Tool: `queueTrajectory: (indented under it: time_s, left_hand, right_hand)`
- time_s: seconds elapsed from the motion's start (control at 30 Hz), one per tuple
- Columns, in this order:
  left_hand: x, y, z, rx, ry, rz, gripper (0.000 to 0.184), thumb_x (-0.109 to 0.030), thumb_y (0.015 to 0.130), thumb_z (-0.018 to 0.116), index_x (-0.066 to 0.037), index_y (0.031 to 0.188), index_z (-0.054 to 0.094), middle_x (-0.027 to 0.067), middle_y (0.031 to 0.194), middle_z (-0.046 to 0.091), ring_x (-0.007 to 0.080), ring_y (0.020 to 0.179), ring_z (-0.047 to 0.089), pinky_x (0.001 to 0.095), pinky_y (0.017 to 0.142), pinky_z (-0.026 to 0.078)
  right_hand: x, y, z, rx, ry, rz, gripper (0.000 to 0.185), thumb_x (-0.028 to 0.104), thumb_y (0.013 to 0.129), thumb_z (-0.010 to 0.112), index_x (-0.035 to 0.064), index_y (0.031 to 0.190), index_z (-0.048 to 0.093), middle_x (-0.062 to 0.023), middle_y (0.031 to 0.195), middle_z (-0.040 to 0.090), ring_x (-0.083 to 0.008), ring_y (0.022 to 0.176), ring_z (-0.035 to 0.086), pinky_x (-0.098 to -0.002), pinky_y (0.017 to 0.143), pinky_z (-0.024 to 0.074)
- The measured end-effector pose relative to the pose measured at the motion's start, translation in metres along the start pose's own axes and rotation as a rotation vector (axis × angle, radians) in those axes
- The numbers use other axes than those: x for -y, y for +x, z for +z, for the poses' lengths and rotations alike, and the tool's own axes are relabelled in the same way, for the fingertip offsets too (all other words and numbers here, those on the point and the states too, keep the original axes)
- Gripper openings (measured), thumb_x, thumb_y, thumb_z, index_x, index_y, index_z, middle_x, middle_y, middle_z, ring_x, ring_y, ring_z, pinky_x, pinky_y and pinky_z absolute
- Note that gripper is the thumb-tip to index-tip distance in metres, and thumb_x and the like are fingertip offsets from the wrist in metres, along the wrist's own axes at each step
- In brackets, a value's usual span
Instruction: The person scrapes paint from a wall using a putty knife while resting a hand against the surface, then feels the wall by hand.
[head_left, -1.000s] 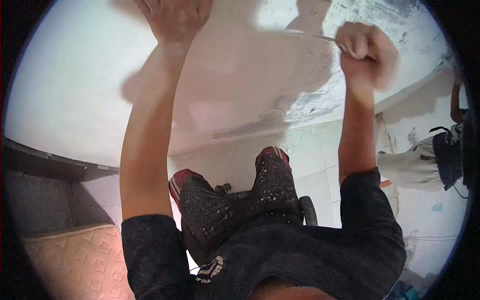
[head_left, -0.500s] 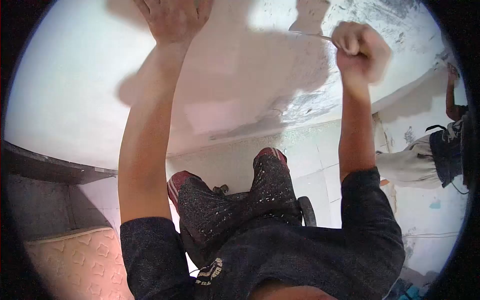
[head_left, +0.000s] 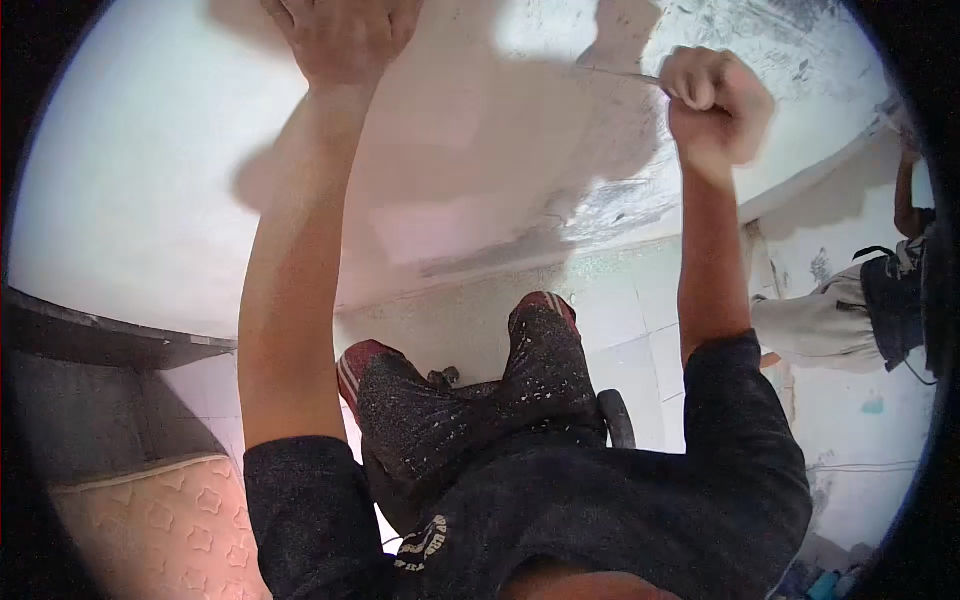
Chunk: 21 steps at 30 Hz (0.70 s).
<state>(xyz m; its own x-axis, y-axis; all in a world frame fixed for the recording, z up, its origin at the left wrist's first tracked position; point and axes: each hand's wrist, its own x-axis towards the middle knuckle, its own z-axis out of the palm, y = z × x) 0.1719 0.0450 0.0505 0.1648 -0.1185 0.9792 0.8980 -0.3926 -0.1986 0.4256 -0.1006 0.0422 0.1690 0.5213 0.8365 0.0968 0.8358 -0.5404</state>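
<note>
My left hand (head_left: 348, 38) is at the top, its fingers apart and partly cut off by the frame edge, against or close to the pale wall (head_left: 160, 170). Nothing shows in it. At the upper right my right hand (head_left: 718, 100) is closed round a thin flat blade (head_left: 635, 75) that points left, edge-on, along the wall. Its handle is hidden in my fist. Grey, unevenly coated patches mark the wall about the blade and right hand. Whether the blade touches the surface I cannot tell.
Below the wall is a tiled floor (head_left: 650, 365), with my knees in speckled dark trousers (head_left: 545, 370) above it. A person in light trousers (head_left: 825, 330) is at the far right. At the lower left are a dark ledge (head_left: 110, 335) and a patterned pinkish mattress-like item (head_left: 170, 530).
My right hand has shifted slightly left with the blade. My left hand has stayed almost in place. The other person's arm at the far right has moved a little.
</note>
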Motion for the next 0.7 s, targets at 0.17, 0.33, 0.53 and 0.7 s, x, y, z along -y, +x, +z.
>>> queueTrajectory:
  time_s: [0.17,0.33,0.53,0.7]
  left_hand:
    - [-0.003,-0.003,-0.002,0.014,0.018,-0.005,0.056,-0.039,0.095,0.043,-0.005,0.14,0.041,0.0209,0.147,0.035,0.0428,0.136,0.028,0.0566,0.112,0.016]
    - [0.001,0.003,0.003,-0.014,0.027,0.017,0.056,-0.038,0.095,0.043,-0.005,0.14,0.041,0.0215,0.146,0.035,0.0427,0.136,0.028,0.0566,0.112,0.017]
    - [-0.002,0.0,-0.001,-0.003,0.023,0.021,0.055,-0.035,0.094,0.045,-0.005,0.14,0.041,0.0213,0.146,0.036,0.0428,0.136,0.028,0.0567,0.112,0.017]
    - [-0.005,0.001,-0.005,0.048,0.02,-0.008,0.055,-0.037,0.095,0.042,-0.004,0.139,0.042,0.0217,0.146,0.036,0.0432,0.136,0.028,0.0566,0.112,0.017]
  right_hand:
    - [-0.006,-0.001,-0.006,0.093,-0.056,-0.127,0.031,0.01,0.09,0.047,0.0028,0.061,0.035,-0.005,0.058,0.039,-0.0141,0.054,0.038,-0.0288,0.052,0.0333]
    - [0.013,0.009,-0.016,0.289,0.474,-0.136,0.027,0.01,0.089,0.046,-0.0009,0.064,0.044,-0.0061,0.058,0.042,-0.017,0.052,0.035,-0.0305,0.051,0.0307]
    - [0.006,0.008,-0.009,0.167,0.106,-0.04,0.036,0.023,0.092,0.04,0.0065,0.06,0.037,-0.0027,0.057,0.036,-0.0156,0.054,0.032,-0.03,0.052,0.027]
    - [-0.024,0.0,-0.012,0.151,-0.148,-0.04,0.023,0.009,0.086,0.047,-0.0002,0.066,0.04,-0.0044,0.058,0.042,-0.0169,0.051,0.037,-0.0297,0.049,0.0312]
